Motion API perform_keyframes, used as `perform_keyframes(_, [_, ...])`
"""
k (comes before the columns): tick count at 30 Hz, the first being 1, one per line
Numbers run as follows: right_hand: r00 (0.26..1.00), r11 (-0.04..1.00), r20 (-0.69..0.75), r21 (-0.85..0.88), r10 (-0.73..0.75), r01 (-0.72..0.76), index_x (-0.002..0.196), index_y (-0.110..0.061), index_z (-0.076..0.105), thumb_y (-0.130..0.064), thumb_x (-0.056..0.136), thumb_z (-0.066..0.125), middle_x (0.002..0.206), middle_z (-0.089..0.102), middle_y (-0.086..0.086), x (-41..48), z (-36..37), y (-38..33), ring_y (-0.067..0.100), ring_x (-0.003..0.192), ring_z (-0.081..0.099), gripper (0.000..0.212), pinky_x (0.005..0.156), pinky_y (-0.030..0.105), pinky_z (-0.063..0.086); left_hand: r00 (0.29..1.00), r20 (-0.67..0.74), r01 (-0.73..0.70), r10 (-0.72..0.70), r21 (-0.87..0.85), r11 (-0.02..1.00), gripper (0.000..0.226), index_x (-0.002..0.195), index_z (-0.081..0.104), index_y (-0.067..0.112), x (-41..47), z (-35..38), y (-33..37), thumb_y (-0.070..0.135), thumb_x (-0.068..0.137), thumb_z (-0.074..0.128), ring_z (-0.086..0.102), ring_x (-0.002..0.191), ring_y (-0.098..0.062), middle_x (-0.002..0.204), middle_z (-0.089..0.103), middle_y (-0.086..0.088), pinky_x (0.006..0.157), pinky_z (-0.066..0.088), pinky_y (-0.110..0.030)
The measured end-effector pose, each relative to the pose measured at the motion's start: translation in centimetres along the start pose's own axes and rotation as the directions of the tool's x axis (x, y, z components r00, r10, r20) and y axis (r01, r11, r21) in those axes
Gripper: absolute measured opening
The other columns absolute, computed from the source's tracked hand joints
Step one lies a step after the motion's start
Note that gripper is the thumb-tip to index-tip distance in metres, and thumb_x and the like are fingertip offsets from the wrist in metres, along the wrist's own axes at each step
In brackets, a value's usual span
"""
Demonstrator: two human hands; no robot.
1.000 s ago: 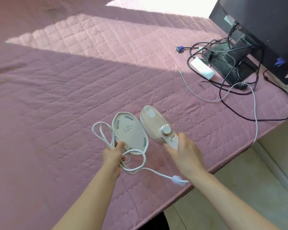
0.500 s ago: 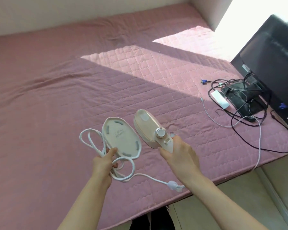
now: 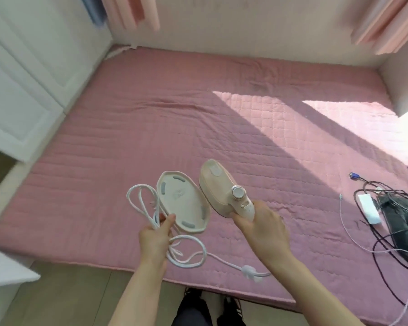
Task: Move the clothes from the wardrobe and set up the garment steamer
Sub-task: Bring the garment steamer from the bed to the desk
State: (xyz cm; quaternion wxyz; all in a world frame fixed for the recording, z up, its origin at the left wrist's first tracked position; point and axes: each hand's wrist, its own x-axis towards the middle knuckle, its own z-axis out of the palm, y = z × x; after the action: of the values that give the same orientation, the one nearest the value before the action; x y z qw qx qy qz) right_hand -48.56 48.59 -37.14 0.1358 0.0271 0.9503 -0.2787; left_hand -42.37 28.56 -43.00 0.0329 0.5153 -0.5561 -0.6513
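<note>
A person is holding a garment steamer [image 3: 224, 191] over the bed's [image 3: 127, 137] near edge, right hand [image 3: 260, 225] fingers clamped on its rigid handle, the sensible hold. The left hand [image 3: 154, 236] is pinching the light, stiff base plate [image 3: 183, 201] and limp white cord [image 3: 146, 203]. Beyond, cables [image 3: 391, 227] are sprawling toward the right edge.

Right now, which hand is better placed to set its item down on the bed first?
Left hand: it holds the base plate and cord directly above open bed.
</note>
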Motion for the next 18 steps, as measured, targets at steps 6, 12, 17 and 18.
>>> perform_keyframes(6, [0.971,0.977,0.112,-0.015,-0.21,0.213,0.071,-0.02,0.043,-0.044,0.082,0.055,0.06,0.05,-0.006,-2.4,-0.1,-0.7,0.013,0.052,0.044,0.029,0.047,0.029,0.026,0.978,-0.21,-0.051,0.006,-0.21,0.976,0.016,0.082,0.062,0.007,-4.9,-4.1,-2.9,0.016,0.08,0.075,0.054,0.063,-0.024,0.068,0.057,-0.008,0.062,0.05,-0.038])
perform_keyframes(12, [0.894,0.914,0.245,-0.065,-0.375,0.401,0.072,-0.018,0.043,-0.039,0.081,0.055,0.06,0.048,-0.005,-5.7,0.6,-2.0,0.014,0.05,0.041,0.026,0.045,0.028,0.025,0.933,-0.357,-0.099,-0.046,-0.377,0.921,0.017,0.082,0.061,0.008,-9.4,-8.9,-7.0,0.017,0.08,0.075,0.052,0.063,-0.023,0.069,0.054,-0.007,0.054,0.05,-0.033])
perform_keyframes(17, [0.82,0.865,0.37,-0.078,-0.437,0.496,0.069,-0.016,0.04,-0.038,0.079,0.053,0.055,0.041,-0.005,-9.2,3.3,-3.9,0.017,0.048,0.033,0.028,0.045,0.026,0.023,0.885,-0.443,-0.118,-0.141,-0.508,0.854,0.018,0.081,0.056,0.011,-13.4,-13.1,-9.6,0.014,0.081,0.074,0.046,0.057,-0.017,0.066,0.05,-0.005,0.058,0.046,-0.031])
perform_keyframes(18, [0.803,0.855,0.391,-0.071,-0.45,0.514,0.068,-0.015,0.039,-0.038,0.079,0.053,0.054,0.039,-0.004,-10.1,4.0,-4.4,0.018,0.048,0.031,0.029,0.045,0.026,0.023,0.874,-0.459,-0.125,-0.159,-0.529,0.84,0.019,0.081,0.056,0.011,-14.1,-14.0,-10.3,0.015,0.081,0.074,0.046,0.058,-0.017,0.066,0.05,-0.005,0.061,0.045,-0.033])
